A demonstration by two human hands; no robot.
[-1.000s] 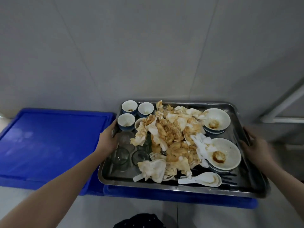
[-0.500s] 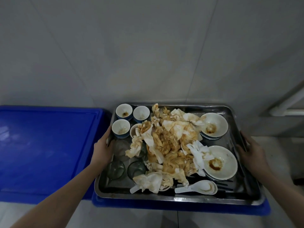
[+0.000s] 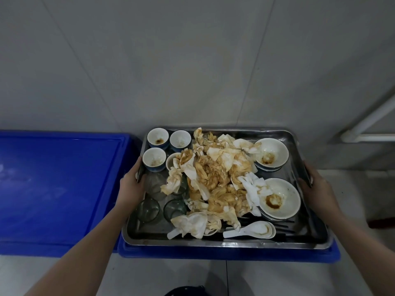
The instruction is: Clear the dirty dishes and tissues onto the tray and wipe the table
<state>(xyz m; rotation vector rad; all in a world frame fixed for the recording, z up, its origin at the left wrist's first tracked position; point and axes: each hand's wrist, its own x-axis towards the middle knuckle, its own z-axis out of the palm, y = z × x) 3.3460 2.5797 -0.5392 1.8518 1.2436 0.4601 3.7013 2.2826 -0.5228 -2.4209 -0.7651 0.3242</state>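
Over the last second, the shallow stainless-steel tray, heaped with brown-stained crumpled tissues, white sauce-smeared bowls, small blue-and-white cups and clear glasses, has been shifted rightward off the large blue plastic lid. It is now squared over the smaller blue plastic crate beside that lid and appears to be set down there. It is gripped at its side rims by the left hand and the right hand, fingers curled on the metal. The clearing is judged finished, while wiping of the desk, which is out of view, is taken to remain.
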